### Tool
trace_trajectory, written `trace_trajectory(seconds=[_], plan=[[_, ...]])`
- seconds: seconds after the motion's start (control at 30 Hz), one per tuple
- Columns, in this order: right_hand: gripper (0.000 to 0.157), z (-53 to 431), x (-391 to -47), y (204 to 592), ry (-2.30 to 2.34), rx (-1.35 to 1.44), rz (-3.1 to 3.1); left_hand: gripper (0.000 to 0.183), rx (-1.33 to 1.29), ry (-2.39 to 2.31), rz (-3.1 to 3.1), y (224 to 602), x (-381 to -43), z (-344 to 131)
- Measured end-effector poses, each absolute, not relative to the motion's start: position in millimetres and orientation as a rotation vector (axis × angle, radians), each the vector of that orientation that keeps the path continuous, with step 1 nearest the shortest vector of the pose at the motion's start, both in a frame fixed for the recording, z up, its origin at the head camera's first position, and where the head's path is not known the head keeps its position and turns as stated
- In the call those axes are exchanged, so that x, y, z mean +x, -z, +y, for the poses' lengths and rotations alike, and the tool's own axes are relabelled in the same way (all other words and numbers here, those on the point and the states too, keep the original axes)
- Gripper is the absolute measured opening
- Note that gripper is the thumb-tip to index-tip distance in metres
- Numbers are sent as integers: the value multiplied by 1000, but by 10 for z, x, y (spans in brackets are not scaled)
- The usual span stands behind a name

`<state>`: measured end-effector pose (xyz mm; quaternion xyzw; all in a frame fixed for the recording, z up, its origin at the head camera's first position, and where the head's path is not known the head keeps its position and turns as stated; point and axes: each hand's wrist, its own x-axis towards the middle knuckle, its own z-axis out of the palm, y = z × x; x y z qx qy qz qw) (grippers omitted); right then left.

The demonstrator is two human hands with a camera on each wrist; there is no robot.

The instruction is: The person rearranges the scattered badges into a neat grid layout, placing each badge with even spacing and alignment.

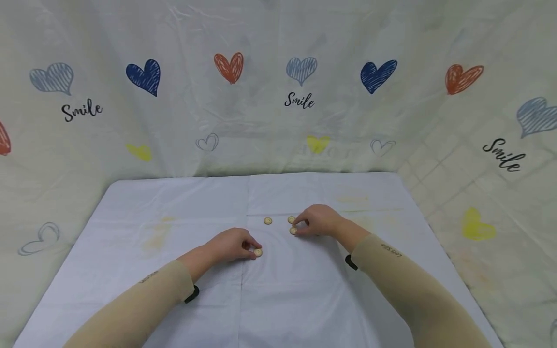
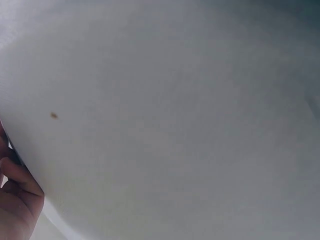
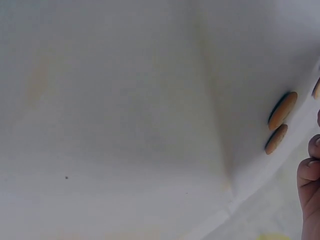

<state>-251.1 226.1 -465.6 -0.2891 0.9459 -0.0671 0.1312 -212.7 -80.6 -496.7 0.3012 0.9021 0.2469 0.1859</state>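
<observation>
Four-finger grips aside, my left hand (image 1: 232, 244) pinches a small tan wooden disc (image 1: 258, 252) between thumb and index finger, low over the white cloth. Farther right, my right hand (image 1: 319, 221) has thumb and index finger at the edges of another disc (image 1: 293, 231). A third disc (image 1: 291, 219) lies just behind it, beside the index fingertip. One more disc (image 1: 268, 221) lies apart to the left. In the right wrist view two discs (image 3: 283, 111) show edge-on near the curled fingers (image 3: 309, 172). The left wrist view catches only part of the left hand (image 2: 20, 205), its disc hidden.
A white cloth (image 1: 209, 203) with creases and faint yellow stains covers the table. Behind and beside it hangs a pale curtain (image 1: 256, 111) printed with hearts and "Smile". Dark bands show at both sleeve cuffs.
</observation>
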Motion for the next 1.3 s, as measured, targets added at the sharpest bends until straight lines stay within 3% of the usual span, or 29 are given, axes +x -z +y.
trace_trajectory(seconds=[0.33, 0.8, 1.3], plan=[[34, 2345, -2476, 4568, 269, -713, 2736, 22, 843, -700, 2545, 4980, -2110, -855], [35, 2850, -2372, 4512, 445, -601, 2826, 20, 881, -686, 2559, 4986, -2098, -849], [30, 2890, -2386, 4656, 463, -535, 2727, 21, 1029, -558, 2560, 4928, -2133, -804]])
